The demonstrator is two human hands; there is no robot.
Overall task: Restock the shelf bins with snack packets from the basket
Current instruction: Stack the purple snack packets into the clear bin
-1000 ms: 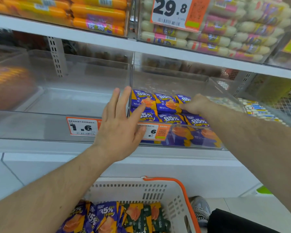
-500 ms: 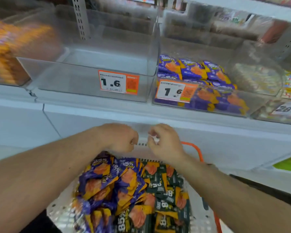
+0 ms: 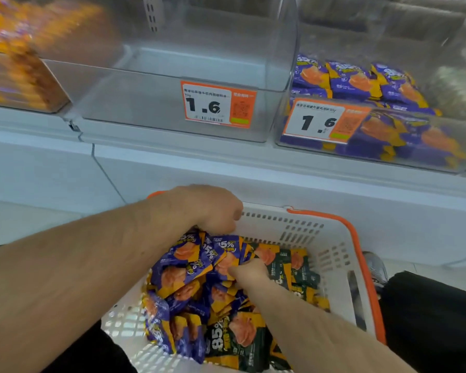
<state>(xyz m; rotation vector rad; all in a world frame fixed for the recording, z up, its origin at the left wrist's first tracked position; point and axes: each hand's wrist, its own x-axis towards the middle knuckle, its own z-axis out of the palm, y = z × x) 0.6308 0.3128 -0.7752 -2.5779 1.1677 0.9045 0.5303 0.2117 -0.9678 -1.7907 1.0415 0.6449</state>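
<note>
1. Head view looks down on a white basket (image 3: 331,254) with an orange rim, held low in front of the shelf and filled with snack packets: purple packets (image 3: 184,267) heaped toward the left, dark green packets (image 3: 280,265) toward the right.

2. Both hands are down in the basket. The left hand (image 3: 213,211) is curled at the far end of the purple heap, knuckles up; its fingers are tucked under and hidden, so whether it actually grasps packets cannot be told. The right hand (image 3: 249,270) reaches into the middle of the pile, fingers bent into the purple packets near where the two colours meet, seemingly gathering or pinching some (the fingertips are buried).

3. On the shelf above, the clear middle bin (image 3: 145,109), carrying a 1.6 price tag (image 3: 218,105), holds nothing that shows. The right-hand bin (image 3: 293,146), with its own tag (image 3: 319,121), already contains a layer of purple packets (image 3: 361,82). A bin at far left is blurred, with orange goods inside.

4. Judged from this, the step in hand is picking up a fresh batch from the basket, and the restock is partway along at best: the basket remains well stocked.

5. The next move calls for closing on a bunch of one colour only, lifting it clear of the basket wall, and carrying it up over a bin's front lip. Loose, slippery packets could slide out of a hasty grab.
</note>
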